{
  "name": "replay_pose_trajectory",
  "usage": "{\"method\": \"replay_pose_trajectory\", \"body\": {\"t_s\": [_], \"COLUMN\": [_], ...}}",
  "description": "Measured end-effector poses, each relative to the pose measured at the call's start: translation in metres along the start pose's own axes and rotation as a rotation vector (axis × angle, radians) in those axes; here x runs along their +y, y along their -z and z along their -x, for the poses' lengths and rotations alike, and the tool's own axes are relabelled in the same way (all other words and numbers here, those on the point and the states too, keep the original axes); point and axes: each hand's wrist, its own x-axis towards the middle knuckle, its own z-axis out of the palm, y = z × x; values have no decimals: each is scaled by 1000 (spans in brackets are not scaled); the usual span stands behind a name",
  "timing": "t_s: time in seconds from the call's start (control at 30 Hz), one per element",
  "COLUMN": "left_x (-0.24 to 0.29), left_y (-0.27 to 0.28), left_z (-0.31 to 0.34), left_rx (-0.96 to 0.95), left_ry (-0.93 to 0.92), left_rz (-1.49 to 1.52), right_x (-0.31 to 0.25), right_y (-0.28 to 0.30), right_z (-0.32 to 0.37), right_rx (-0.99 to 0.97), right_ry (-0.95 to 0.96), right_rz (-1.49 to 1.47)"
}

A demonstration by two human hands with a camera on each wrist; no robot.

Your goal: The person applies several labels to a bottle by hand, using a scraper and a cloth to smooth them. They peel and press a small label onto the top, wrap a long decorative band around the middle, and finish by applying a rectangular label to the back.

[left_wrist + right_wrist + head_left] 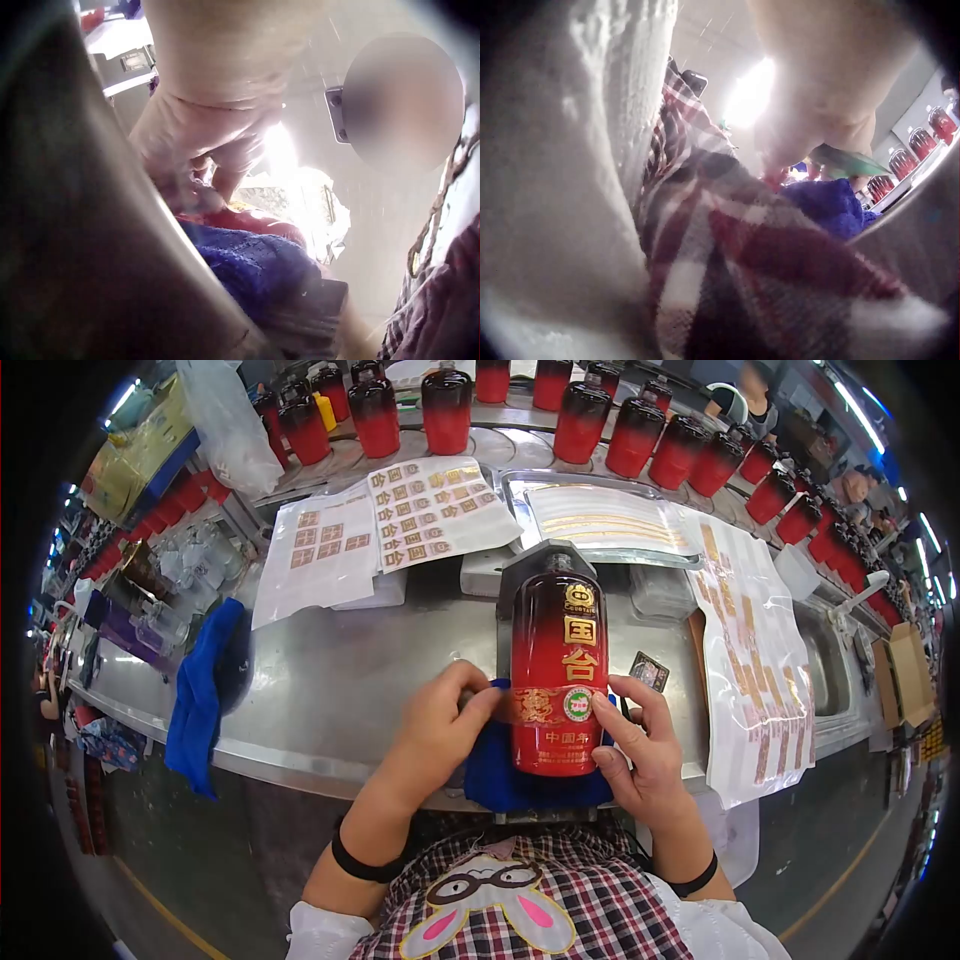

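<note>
A red and black bottle (557, 745) with gold lettering lies in a dark holder (508, 585), its lower part over a blue cloth (483, 770). Across its lower front runs a red and gold band (535, 707) with a round green-white sticker (578, 704). At the bottle's left edge, the left hand (430, 730) pinches the band's end between thumb and finger. The right hand (645, 750) rests relaxed fingers on the bottle's right side, one fingertip beside the sticker. In the left wrist view, the left hand (202, 135) reaches over the red bottle (251, 222); its fingertips are partly blurred.
Label sheets lie at the left (320, 565) and right (750, 660) of the metal table (300, 690). Behind them are a tray (512, 485) of strips and several red bottles. A blue cloth (200, 690) hangs at the left edge; a small dark card (649, 671) lies near the bottle.
</note>
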Motion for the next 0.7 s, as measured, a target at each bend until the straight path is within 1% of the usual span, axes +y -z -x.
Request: {"method": "replay_pose_trajectory", "body": {"t_s": [0.07, 0.17, 0.2, 0.3, 0.43, 0.53, 0.63, 0.67, 0.7], "left_x": [1, 27, 25, 6, -3, 5, 28, 27, 24], "left_y": [-8, -26, -33, -51, -53, -49, -50, -49, -48], "left_z": [15, 40, 48, 51, 54, 52, 44, 39, 38], "left_rx": [355, 372, 246, 279, 269, 206, 241, 263, 242], "left_ry": [-207, -544, -581, -524, -483, -395, -430, -490, -487], "left_rz": [-647, -515, -527, -476, -424, -519, -639, -644, -607], "right_x": [1, 2, 2, 3, 1, 1, 0, 2, 0], "right_y": [0, -1, -1, 0, 0, -1, -2, -3, -3], "right_z": [-1, 2, 1, 0, 1, 1, 2, 3, 3], "right_rx": [0, 2, 1, -6, -9, -7, -8, 0, 1], "right_ry": [4, -1, -1, 11, -1, 0, -2, 12, 14], "right_rz": [2, 10, 6, 16, 14, 4, -30, -30, -22]}}
